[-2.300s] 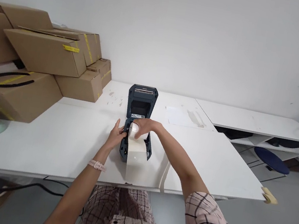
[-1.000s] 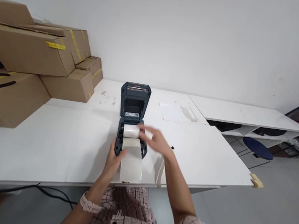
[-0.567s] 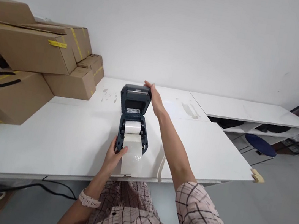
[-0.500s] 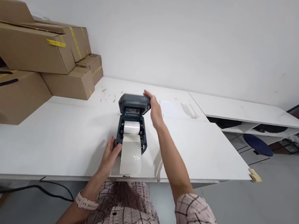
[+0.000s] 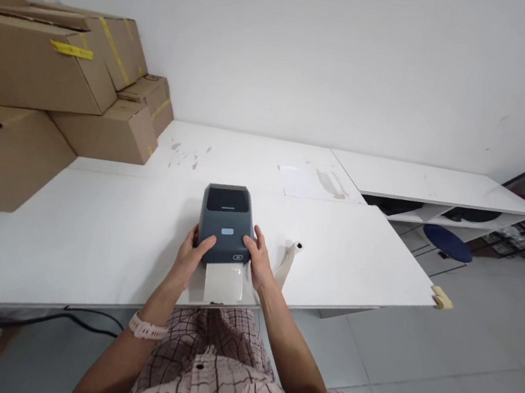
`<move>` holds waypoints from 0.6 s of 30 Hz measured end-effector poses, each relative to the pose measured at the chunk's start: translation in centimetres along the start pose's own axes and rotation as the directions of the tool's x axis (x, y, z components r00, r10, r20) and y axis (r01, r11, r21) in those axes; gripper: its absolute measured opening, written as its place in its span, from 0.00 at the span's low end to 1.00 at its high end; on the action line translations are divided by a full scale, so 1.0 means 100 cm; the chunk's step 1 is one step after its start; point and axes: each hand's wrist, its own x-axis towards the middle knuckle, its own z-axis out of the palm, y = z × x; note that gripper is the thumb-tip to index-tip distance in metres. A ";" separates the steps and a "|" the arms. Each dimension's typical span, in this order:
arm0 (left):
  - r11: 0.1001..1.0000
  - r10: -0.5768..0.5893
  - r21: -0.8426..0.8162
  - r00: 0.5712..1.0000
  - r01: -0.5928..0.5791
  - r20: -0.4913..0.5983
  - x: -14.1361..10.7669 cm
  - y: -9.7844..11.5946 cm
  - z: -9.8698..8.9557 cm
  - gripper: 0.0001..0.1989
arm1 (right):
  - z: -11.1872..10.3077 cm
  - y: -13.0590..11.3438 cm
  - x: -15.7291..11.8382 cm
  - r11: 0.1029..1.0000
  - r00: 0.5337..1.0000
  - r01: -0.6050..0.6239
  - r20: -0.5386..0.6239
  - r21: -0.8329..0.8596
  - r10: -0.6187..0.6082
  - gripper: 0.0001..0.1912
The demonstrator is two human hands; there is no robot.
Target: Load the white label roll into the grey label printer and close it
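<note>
A dark blue-grey label printer (image 5: 226, 221) stands on the white table, its lid down. From its front a strip of white labels (image 5: 223, 283) hangs out toward the table's edge. My left hand (image 5: 189, 256) grips the printer's left front corner, thumb on top and fingers along the side. On the opposite corner, my right hand (image 5: 258, 260) holds the right side with its thumb on the lid. A small roll of paper (image 5: 297, 247) with a loose curled tail lies to the right of my right hand.
Cardboard boxes (image 5: 32, 64) with yellow tape are stacked at the table's left. A white sheet (image 5: 298, 181) lies toward the back. Beyond the table's right side are a low white shelf (image 5: 441, 187) and a blue stool (image 5: 447, 243). A black cable (image 5: 68, 318) hangs below the front edge.
The printer's lid has come down over the label roll inside. My right hand has moved from the raised lid to the printer's right front corner. My left hand stays at the left side.
</note>
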 end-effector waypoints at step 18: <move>0.967 0.042 0.254 0.985 0.001 -0.166 -0.057 -0.064 -0.006 0.38 | -0.001 0.016 0.001 0.994 0.994 0.110 0.011 -0.015 -0.110 0.41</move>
